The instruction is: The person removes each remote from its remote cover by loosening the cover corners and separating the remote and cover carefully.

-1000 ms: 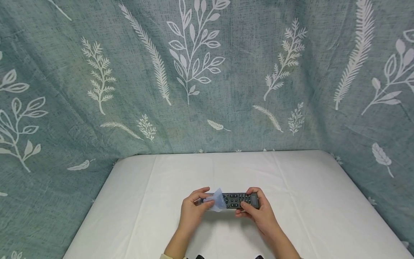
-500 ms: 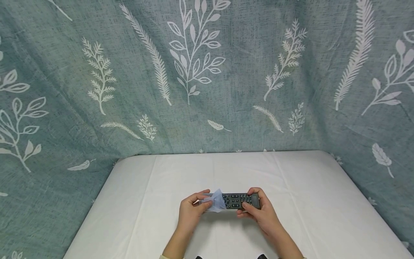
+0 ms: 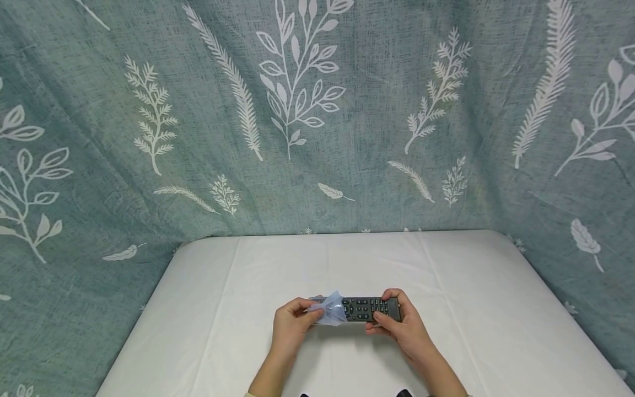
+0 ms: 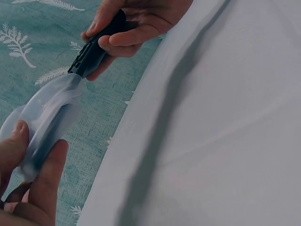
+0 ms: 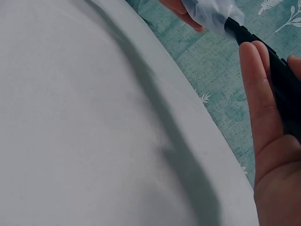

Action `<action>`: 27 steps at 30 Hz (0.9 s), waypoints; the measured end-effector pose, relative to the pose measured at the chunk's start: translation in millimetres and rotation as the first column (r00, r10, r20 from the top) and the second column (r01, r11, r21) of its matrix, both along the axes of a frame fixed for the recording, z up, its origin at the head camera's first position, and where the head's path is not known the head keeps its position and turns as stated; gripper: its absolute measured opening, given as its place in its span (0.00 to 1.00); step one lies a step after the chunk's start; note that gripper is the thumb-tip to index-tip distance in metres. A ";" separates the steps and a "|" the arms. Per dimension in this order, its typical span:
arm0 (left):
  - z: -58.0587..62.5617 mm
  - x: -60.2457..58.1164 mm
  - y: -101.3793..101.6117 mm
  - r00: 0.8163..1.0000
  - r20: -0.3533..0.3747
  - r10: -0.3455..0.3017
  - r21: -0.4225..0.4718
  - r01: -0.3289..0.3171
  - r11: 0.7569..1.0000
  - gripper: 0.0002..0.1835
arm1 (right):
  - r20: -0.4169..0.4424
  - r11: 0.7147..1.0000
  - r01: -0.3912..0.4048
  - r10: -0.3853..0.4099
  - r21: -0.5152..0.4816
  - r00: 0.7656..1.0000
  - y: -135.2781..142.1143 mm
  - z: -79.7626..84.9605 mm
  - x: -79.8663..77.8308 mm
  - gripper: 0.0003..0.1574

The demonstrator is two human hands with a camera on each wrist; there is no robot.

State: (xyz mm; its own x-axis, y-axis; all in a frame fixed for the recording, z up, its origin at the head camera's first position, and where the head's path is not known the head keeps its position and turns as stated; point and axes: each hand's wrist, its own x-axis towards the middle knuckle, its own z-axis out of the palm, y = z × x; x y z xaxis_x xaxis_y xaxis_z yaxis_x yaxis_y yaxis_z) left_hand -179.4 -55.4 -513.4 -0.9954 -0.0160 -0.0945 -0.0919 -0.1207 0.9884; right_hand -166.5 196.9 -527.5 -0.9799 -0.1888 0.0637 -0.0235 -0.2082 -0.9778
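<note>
A black remote control (image 3: 361, 310) is held level above the white table, its button side facing up in the head view. Its left end sits inside a translucent bluish plastic bag (image 3: 333, 310), also seen in the left wrist view as a loose sleeve (image 4: 51, 101). My left hand (image 3: 291, 324) pinches the bagged end between thumb and fingers. At the bare end, my right hand (image 3: 408, 325) grips the remote, thumb on top near the buttons and fingers beneath. The right wrist view shows the fingers (image 5: 258, 94) lying along the remote's underside.
The white-covered table (image 3: 248, 275) stretches out under both hands, and their shadows fall on it. A green curtain (image 3: 362, 110) with white leaf prints hangs behind and at both sides. Two small dark objects poke in at the head view's bottom edge.
The remote and right hand have shifted slightly to the right. My left hand has moved slightly left, its fingers now drawn closer on the bagged end.
</note>
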 end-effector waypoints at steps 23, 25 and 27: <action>0.4 1.6 -6.3 0.999 0.030 0.028 0.033 -0.029 0.999 0.07 | 0.036 1.000 -0.017 0.017 -0.010 0.999 3.2 -1.3 -0.2 0.25; 1.7 1.4 -7.2 0.999 0.035 0.033 0.035 -0.034 0.999 0.07 | 0.029 1.000 -0.022 0.022 -0.006 0.999 3.7 -0.2 -0.6 0.25; 2.9 1.0 -7.8 0.999 0.039 0.034 0.047 -0.035 0.998 0.05 | 0.018 1.000 -0.026 0.026 -0.004 1.000 4.4 0.7 -1.0 0.24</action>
State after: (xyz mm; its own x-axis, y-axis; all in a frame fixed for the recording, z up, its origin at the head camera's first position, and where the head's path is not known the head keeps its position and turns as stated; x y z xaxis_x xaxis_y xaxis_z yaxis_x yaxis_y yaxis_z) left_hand -178.4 -63.2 -510.5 -0.9900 -0.0448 -0.1341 -0.1246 -0.1708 0.9774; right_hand -167.5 201.3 -526.8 -0.9757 -0.2141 0.0472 -0.0008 -0.2119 -0.9773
